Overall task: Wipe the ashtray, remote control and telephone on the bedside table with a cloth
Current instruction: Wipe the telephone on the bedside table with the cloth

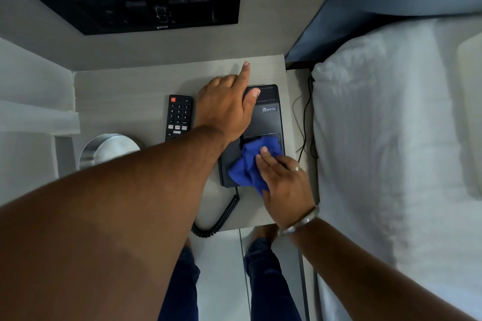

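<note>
While the right hand (284,182) presses a crumpled blue cloth (251,164) flat against the near part of the black corded telephone (263,122), its fingers lie extended over the fabric rather than curled around it, a posture suited to rubbing a flat face. The left hand (227,107) rests on the far-left part of the same telephone, thumb laid across the top edge and index finger stretched out beyond it toward the wall; it grips nothing firmly and, by judgement, serves to brace the light unit so that it does not slide under the wiping stroke. A coiled handset cord (221,219) trails from the near edge of the telephone, just left of the right wrist, and hangs over the front edge of the bedside table (125,86). Immediately left of the left hand lies the remote control (178,117), buttons up, partly hidden by the left forearm. Further left and nearer the person, the round metal ashtray (109,148) stands apart from the remote, also partly covered by that forearm. To the right of the right hand, a white bed (391,138) adjoins the table. Whether the ashtray and remote are already wiped cannot be determined.
</note>
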`<state>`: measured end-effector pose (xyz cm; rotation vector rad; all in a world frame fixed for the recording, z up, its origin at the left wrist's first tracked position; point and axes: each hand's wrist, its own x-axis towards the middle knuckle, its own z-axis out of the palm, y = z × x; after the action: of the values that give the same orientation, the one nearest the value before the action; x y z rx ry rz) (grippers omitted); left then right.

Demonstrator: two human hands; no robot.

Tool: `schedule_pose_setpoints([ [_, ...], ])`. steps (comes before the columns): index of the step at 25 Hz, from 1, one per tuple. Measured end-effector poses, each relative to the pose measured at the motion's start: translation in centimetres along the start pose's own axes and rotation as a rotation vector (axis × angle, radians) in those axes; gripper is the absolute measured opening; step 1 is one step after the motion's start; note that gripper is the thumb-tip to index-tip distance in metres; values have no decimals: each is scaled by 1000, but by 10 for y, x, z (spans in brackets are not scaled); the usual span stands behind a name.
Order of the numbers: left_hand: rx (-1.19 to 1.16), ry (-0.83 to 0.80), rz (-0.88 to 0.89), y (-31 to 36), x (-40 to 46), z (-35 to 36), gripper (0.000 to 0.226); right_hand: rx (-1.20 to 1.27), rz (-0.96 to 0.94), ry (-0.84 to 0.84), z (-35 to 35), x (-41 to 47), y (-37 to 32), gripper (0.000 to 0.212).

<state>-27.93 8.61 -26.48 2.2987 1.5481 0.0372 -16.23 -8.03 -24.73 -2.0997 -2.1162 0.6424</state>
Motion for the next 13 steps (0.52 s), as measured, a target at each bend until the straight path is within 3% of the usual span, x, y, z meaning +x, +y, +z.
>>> schedule_pose_setpoints([
  [6,-2,19,24,-2,0,3,71,24,-176,10,-13,-36,17,46],
  [10,-3,46,24,-3,2,6,71,3,-80,151,-15,20,7,42],
  [13,15,55,37,-3,2,7,69,-75,-124,-37,0,15,-2,50],
])
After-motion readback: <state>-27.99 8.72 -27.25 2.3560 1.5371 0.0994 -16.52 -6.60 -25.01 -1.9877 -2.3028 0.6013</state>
